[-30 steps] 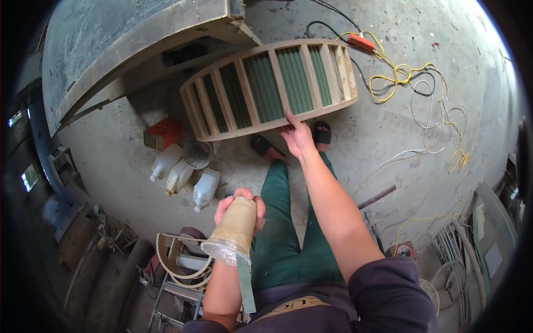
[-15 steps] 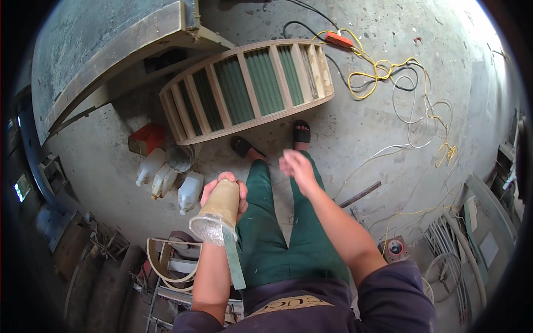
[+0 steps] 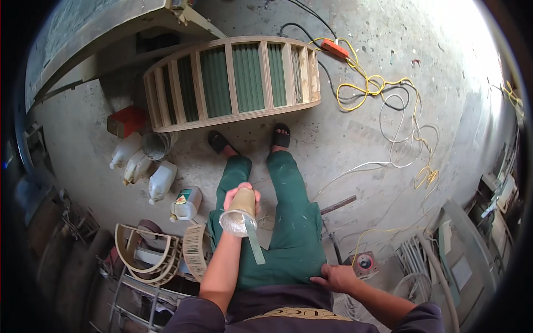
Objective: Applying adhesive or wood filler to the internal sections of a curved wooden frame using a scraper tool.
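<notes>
Over the head feed I have the left hand (image 3: pixel 247 190) wrapped round a tan cup (image 3: pixel 243 205), just off centre toward 7 o'clock, a green strip (image 3: pixel 254 244) leaning out at 5 o'clock. The right hand (image 3: pixel 337 277), at 5 o'clock, touches the trousers (image 3: pixel 294 238); whether it grips anything, I cannot tell. I'd hold firmly without squeezing, cup mouth up, strip steadied.

jugs (image 3: pixel 161 178) left of cup (image 3: pixel 242 206)
</notes>
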A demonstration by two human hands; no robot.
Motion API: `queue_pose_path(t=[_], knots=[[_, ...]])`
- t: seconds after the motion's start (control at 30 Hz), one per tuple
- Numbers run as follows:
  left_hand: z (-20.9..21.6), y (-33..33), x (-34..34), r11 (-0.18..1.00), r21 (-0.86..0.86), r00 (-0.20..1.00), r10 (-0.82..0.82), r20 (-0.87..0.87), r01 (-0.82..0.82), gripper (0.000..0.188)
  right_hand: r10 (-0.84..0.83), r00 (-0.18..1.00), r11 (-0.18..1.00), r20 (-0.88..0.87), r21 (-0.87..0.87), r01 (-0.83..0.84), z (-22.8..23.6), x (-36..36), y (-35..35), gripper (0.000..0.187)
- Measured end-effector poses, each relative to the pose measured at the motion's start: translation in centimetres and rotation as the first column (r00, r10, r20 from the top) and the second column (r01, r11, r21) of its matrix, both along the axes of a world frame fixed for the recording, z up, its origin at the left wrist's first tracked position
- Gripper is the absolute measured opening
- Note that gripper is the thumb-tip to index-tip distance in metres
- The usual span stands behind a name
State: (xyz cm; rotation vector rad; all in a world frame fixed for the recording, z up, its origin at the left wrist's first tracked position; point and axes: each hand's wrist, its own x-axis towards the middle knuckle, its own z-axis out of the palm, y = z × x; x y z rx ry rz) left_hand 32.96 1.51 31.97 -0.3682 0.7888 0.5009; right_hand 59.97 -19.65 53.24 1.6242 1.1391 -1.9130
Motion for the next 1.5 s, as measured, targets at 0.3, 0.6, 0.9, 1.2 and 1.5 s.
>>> queue_pose_path(t=[0.3, 0.6, 0.9, 1.2, 1.5], knots=[[10.3, -10.1, 2.9, 0.968, -0.191, 0.987, 0.154, -0.046, -0.16, 0.038, 0.136, 0.927, 0.98, -0.351, -0.088, -0.177, 5.2, 3.5, -4.5, 0.03], [10.5, -8.0, 5.8, 0.978, -0.021, 0.976, 0.206, 0.072, -0.205, 0.04, 0.007, 0.976, 0.993, -0.217, -0.115, -0.032, 8.9, 2.4, -6.5, 0.015], [-1.7, -4.6, 14.4, 0.977, 0.02, 0.953, 0.203, 0.226, -0.212, 0.043, -0.202, 0.96, 0.961, -0.193, 0.153, 0.233, -1.8, 13.9, 6.0, 0.03], [-11.5, 6.9, 33.2, 0.987, 0.129, 0.993, 0.085, 0.081, -0.095, 0.033, -0.361, 0.845, 0.362, -0.395, 0.776, 0.517, -14.8, 28.2, 22.1, 0.068], [-17.9, 12.3, 40.8, 0.955, 0.281, 0.993, 0.111, -0.039, -0.096, 0.036, -0.171, 0.964, 0.134, -0.205, 0.964, 0.229, -24.1, 32.2, 28.7, 0.026]])
